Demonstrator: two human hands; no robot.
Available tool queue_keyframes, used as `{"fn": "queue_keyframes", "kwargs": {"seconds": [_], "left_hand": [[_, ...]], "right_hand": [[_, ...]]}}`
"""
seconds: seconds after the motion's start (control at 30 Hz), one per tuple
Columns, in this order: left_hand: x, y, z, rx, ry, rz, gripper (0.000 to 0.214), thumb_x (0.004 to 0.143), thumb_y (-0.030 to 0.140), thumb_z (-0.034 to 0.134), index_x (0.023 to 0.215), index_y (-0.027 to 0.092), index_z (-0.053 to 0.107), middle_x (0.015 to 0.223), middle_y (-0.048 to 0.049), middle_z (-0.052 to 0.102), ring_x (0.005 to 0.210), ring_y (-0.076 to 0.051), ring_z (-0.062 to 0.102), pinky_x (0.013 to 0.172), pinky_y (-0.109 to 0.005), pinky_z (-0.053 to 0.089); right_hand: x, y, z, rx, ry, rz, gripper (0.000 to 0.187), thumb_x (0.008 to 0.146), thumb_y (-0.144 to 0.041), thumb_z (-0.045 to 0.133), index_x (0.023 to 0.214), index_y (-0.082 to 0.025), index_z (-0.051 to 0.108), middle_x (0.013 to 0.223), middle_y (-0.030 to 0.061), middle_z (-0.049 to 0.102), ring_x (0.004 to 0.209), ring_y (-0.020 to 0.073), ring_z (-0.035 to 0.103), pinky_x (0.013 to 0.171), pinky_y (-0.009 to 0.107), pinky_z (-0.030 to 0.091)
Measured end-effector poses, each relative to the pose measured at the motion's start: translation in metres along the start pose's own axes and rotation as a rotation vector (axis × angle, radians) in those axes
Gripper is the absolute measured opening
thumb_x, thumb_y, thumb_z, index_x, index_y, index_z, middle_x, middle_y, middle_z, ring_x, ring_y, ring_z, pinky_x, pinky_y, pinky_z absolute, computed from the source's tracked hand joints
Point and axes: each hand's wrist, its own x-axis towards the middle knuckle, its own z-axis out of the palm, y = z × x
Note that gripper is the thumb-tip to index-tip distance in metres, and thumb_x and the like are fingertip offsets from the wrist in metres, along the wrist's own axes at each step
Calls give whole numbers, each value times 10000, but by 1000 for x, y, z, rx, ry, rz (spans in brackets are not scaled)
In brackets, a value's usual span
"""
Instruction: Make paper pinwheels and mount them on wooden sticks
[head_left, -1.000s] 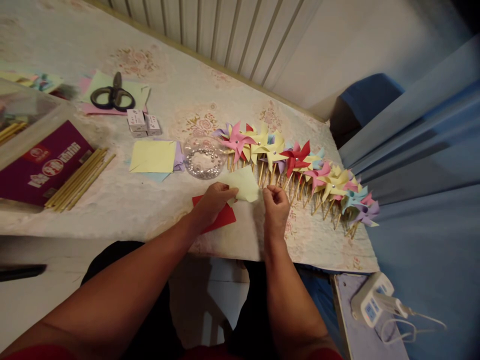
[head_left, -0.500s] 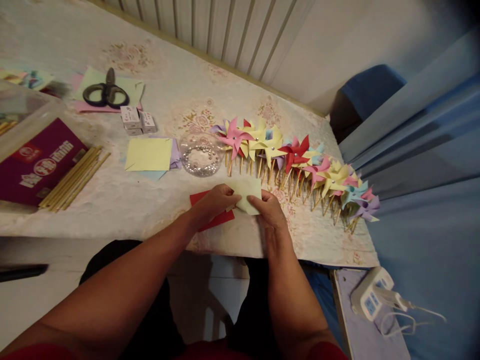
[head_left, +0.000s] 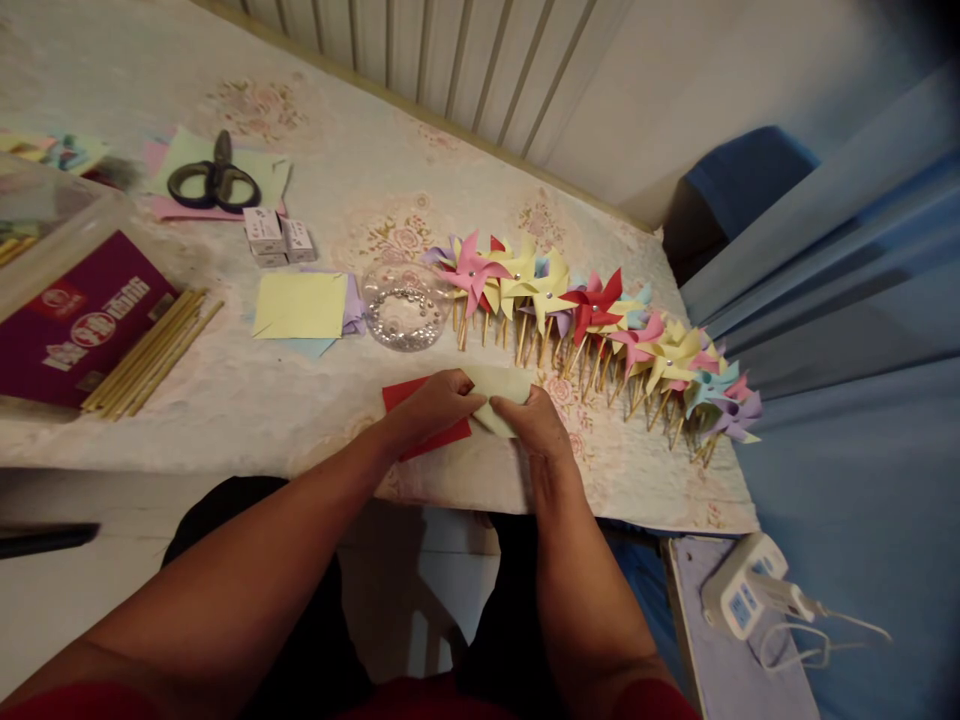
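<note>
The left hand (head_left: 437,402) and the right hand (head_left: 534,425) meet over a pale yellow sheet (head_left: 504,384), each pinching it between thumb and fingertips, fingers closed tight on the paper; the sheet lies low over the table (head_left: 247,405), just inside its near edge, with its far side pointing toward the pinwheels (head_left: 600,318). Under the left hand lies a red sheet (head_left: 397,396), flat on the cloth, its near corner close to the table's front edge; the yellow sheet overlaps its right side.

Just beyond the hands the pinwheels run in a crowded line from the middle of the table out to its right end, sticks pointing toward the person, the nearest stick ends close to the yellow sheet; there is little open room on that side. Touching the left end of that line stands a clear dish (head_left: 405,305) holding small shiny pieces; beside it, farther left, sits a stack of paper squares (head_left: 300,305). Left of the red sheet a broad bare stretch of cloth reaches to a bundle of wooden sticks (head_left: 150,350), which rests against a purple box (head_left: 75,320). Near the far edge are small white boxes (head_left: 274,235) and scissors (head_left: 214,182) on loose paper; off the right corner, lower, lies a white power strip (head_left: 742,592).
</note>
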Motion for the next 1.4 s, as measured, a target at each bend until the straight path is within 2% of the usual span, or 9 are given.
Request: {"fn": "queue_keyframes", "kwargs": {"seconds": [0.17, 0.27, 0.37, 0.47, 0.67, 0.83, 0.97, 1.2, 1.4], "left_hand": [[1, -2, 0, -367, -43, -9, 198, 760, 348, 718, 762, 154, 674, 721, -23, 641, 631, -132, 555, 614, -257, 437], [2, 0, -1, -606, -16, -79, 239, 767, 392, 745, 830, 166, 701, 828, -47, 685, 735, -166, 629, 712, -293, 504], [3, 0, 0, -767, 3, -146, 247, 761, 372, 770, 897, 173, 715, 879, -56, 711, 803, -185, 664, 806, -331, 521], [3, -1, 4, -852, -38, -114, 250, 708, 312, 823, 872, 155, 718, 888, -68, 723, 829, -178, 667, 863, -332, 514], [0, -2, 15, -792, -3, -124, 273, 608, 225, 863, 831, 125, 740, 815, -48, 700, 715, -113, 610, 720, -232, 482], [2, -4, 20, -748, 42, -50, 211, 656, 267, 798, 793, 119, 734, 737, -39, 695, 707, -132, 621, 759, -261, 497], [3, -4, 23, -727, 97, 14, 195, 688, 277, 743, 828, 145, 710, 776, -26, 703, 725, -143, 636, 777, -282, 505], [2, -3, 26, -740, 155, 18, 236, 656, 264, 736, 866, 171, 681, 815, -25, 709, 758, -172, 655, 783, -309, 514], [3, -4, 24, -734, 128, 43, 178, 665, 275, 728, 819, 196, 684, 816, -25, 716, 798, -202, 680, 783, -317, 523]], "right_hand": [[-1, -1, 8, 176, 95, -14, 331, 602, -283, 776, 904, -156, 733, 817, 18, 779, 655, 167, 677, 644, 285, 551], [0, -2, 15, 321, 157, -63, 328, 623, -272, 761, 930, -165, 711, 844, 13, 776, 682, 167, 678, 671, 293, 557], [3, -4, 22, 448, 215, -126, 383, 618, -248, 751, 988, -166, 692, 841, 6, 769, 737, 175, 687, 727, 304, 567], [3, -7, 28, 559, 259, -166, 435, 617, -233, 742, 1042, -162, 683, 868, 7, 767, 778, 169, 692, 776, 296, 569], [-2, -9, 43, 656, 307, -169, 413, 676, -225, 722, 1081, -156, 681, 939, 16, 765, 803, 153, 694, 827, 292, 571], [-8, -9, 56, 614, 307, -152, 353, 705, -237, 705, 1046, -145, 691, 893, 28, 763, 813, 172, 700, 831, 314, 579], [-11, -9, 63, 603, 290, -137, 320, 730, -256, 693, 1036, -162, 693, 921, 28, 763, 816, 173, 706, 825, 317, 583], [-12, -8, 67, 567, 294, -136, 372, 721, -278, 698, 1071, -151, 689, 907, 48, 764, 847, 200, 713, 836, 345, 586], [-12, -6, 69, 647, 248, -144, 333, 719, -281, 731, 1030, -173, 677, 949, 26, 752, 869, 175, 701, 879, 333, 562]]}}
